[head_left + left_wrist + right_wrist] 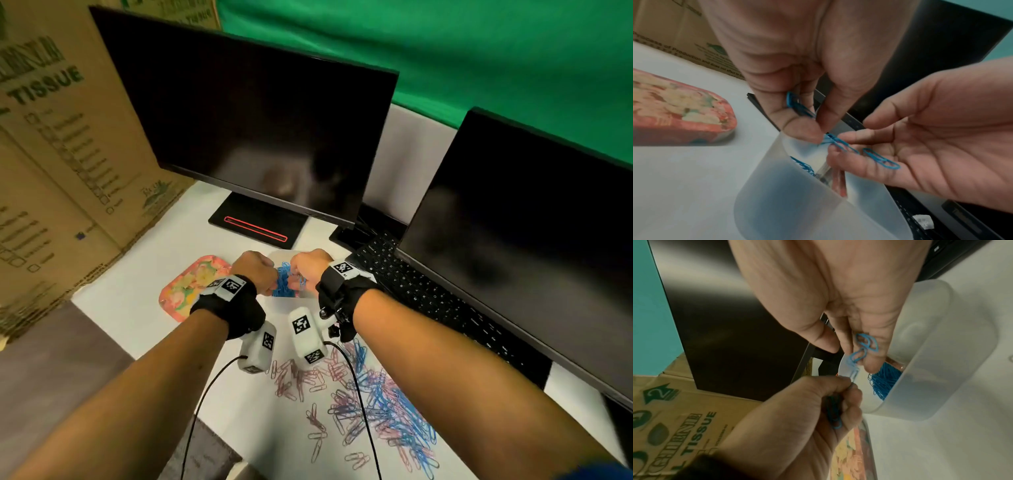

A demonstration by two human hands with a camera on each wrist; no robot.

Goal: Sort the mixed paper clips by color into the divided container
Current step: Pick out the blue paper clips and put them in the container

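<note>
Both hands are raised together over the frosted plastic container (937, 353), each pinching blue clips: the left hand (797, 81) curls finger and thumb round a few blue paper clips (797, 105), and the right hand (931, 138) holds others hooked to them across its fingers, one more lying loose near the palm. The clips look snagged on one another, so the step in hand seems to be teasing them apart; a gentle twist along the wire loops should free them better than a straight pull, done low over the blue compartment so any that slip fall in the right place. The blue heap (882, 381) already lies there, pinkish ones beyond the divider. The clips are thin, smooth, coated wire. The unsorted pile (376, 404) of pink and blue lies on the white desk (253, 428), near the person.
</note>
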